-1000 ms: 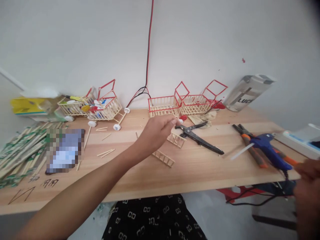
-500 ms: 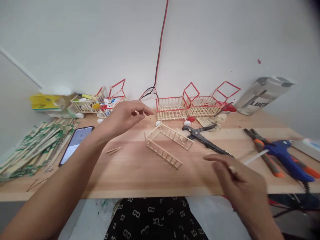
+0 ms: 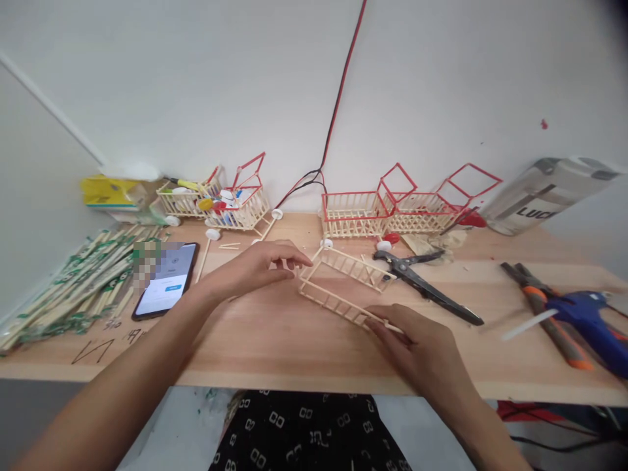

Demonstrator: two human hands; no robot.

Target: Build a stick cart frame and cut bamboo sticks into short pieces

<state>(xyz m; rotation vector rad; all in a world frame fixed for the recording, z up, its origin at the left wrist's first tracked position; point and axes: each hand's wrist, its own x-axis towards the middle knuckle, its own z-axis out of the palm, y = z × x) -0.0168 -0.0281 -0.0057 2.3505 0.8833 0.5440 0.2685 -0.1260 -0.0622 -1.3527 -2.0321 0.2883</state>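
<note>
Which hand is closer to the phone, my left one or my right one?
Left. Your left hand is just to the right of the phone; your right hand is much farther right, holding the stick frame.

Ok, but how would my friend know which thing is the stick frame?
Start at the table and find its middle, in front of the carts. The frame is beside the left hand, with one end at the right hand. It looks like pale ladders joined together, and unlike the carts it has no red trim.
</note>
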